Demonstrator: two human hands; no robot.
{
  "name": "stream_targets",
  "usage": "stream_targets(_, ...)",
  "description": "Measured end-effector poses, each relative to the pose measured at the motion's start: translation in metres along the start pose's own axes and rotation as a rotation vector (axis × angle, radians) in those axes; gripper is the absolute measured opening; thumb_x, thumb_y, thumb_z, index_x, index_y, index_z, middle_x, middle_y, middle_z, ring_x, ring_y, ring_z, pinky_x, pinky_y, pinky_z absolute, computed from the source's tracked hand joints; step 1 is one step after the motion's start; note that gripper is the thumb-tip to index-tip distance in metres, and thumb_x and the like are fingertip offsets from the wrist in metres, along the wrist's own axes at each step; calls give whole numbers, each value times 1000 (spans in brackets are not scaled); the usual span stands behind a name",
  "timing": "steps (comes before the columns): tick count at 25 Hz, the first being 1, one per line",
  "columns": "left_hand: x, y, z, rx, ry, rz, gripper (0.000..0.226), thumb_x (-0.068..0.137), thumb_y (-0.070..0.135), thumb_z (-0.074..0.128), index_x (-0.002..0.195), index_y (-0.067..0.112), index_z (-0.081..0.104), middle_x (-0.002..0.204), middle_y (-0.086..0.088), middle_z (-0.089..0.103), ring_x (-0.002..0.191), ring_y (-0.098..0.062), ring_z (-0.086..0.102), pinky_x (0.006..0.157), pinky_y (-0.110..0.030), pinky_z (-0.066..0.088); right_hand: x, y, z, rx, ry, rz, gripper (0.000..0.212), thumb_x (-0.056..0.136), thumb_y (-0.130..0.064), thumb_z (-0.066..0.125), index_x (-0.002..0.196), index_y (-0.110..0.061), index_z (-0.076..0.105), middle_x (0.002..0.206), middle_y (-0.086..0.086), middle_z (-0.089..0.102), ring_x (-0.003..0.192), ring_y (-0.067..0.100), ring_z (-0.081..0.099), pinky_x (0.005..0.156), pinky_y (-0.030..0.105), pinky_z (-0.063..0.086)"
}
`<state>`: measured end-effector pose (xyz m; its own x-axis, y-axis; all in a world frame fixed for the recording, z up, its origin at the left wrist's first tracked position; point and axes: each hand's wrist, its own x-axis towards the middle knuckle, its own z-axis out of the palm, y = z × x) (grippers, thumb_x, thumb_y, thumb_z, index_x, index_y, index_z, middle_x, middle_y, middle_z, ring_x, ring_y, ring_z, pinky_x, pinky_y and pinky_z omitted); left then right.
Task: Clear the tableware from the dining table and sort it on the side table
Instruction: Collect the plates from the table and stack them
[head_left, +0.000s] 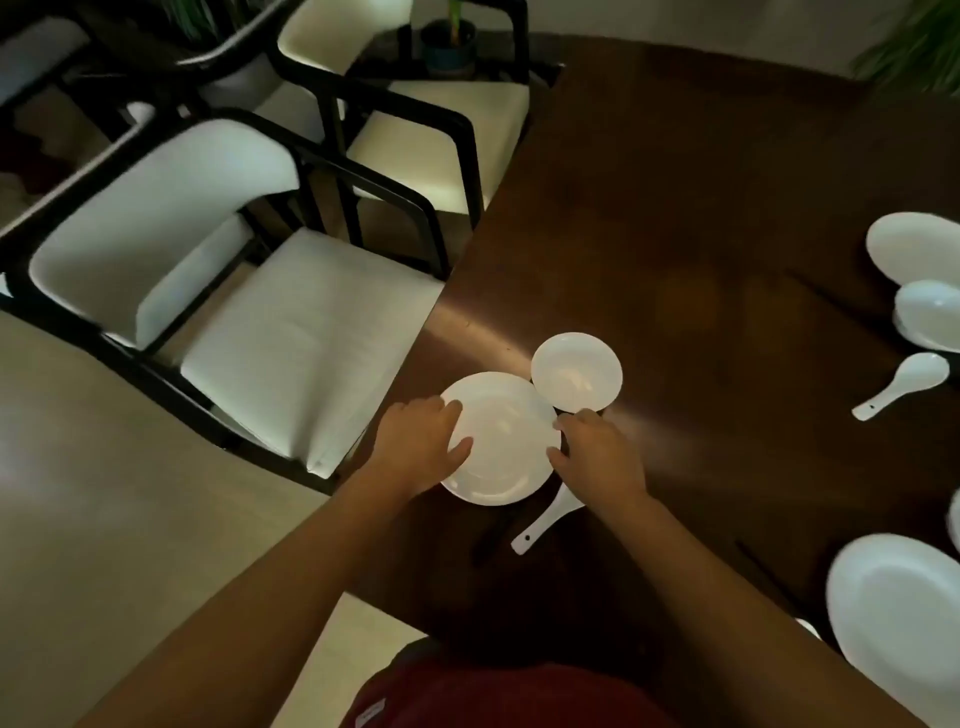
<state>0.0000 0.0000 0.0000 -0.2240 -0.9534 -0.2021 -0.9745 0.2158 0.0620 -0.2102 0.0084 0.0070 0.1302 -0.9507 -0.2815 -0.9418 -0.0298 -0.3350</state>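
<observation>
A white plate (506, 441) lies near the left edge of the dark wooden dining table (701, 208). My left hand (415, 447) grips its left rim, thumb on top of the plate. My right hand (597, 457) grips its right rim with curled fingers. A small white bowl (576, 371) stands just behind the plate, touching it. A white soup spoon (545, 519) lies under my right wrist, handle toward me.
More white tableware sits at the right: a plate (919, 247), a bowl (930, 314), a spoon (904, 384) and a large plate (898, 618) near me. Two white-cushioned chairs (270, 322) stand left of the table, with potted plants behind.
</observation>
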Motion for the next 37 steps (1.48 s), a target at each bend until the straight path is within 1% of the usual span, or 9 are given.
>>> stream_targets(6,-2,-21,32,-234,-192,-267,62,83,49,54,133,19,33,127,-6,52,110,-24,56,91,-39,49,18,-4,21,155,-121,308,10,87,-20,56,89,-11,53,99,12,62,86,22,61,77,31,52)
stream_targets(12,2,-15,40,-778,-83,-424,42,87,19,59,125,10,46,122,-14,58,109,-29,56,95,-42,46,24,-14,31,153,-68,407,14,89,-17,53,102,-10,54,101,9,63,88,21,62,70,28,49)
stream_targets(17,-4,-18,40,-992,-101,-526,39,84,8,61,121,13,50,106,-9,59,94,-23,57,77,-40,57,19,-10,27,195,-57,484,16,87,-19,56,103,-15,57,100,7,64,87,20,61,66,28,47)
stream_targets(20,-19,-23,36,-1072,-89,-535,41,82,5,62,121,14,51,101,-2,56,92,-20,57,62,-28,55,12,-9,25,254,-53,455,16,86,-20,59,101,-17,58,100,4,65,79,14,56,64,26,44)
stream_targets(26,-49,-11,13,-1230,-30,-477,38,82,4,64,112,23,54,89,10,60,84,-13,60,58,-24,57,-16,12,14,676,14,423,22,81,-14,66,103,-15,64,95,1,66,82,13,61,79,30,53)
stream_targets(28,-49,8,4,-1312,-37,-421,39,82,4,63,112,27,56,90,10,63,84,-11,63,56,-21,57,-31,34,4,907,46,468,21,81,-7,65,100,-16,66,91,1,66,82,15,64,74,33,58)
stream_targets(30,-42,35,0,-1407,-62,-383,40,83,3,62,108,33,60,90,8,67,85,-13,66,57,-23,57,-45,62,-8,1046,103,488,21,82,-4,63,96,-19,66,94,4,67,84,16,66,64,27,59)
stream_targets(33,-26,89,-1,-1508,-118,-329,43,84,3,61,108,39,61,88,6,72,85,-14,70,61,-26,58,-59,114,-31,1114,181,471,22,82,-2,63,99,-15,66,94,7,67,84,17,66,59,22,58)
stream_targets(37,7,171,13,-1571,-134,-382,45,83,2,61,105,41,60,94,-4,69,87,-20,67,58,-25,57,-60,191,-55,1042,182,490,22,82,-1,63,99,-15,65,95,8,66,88,23,65,71,35,58)
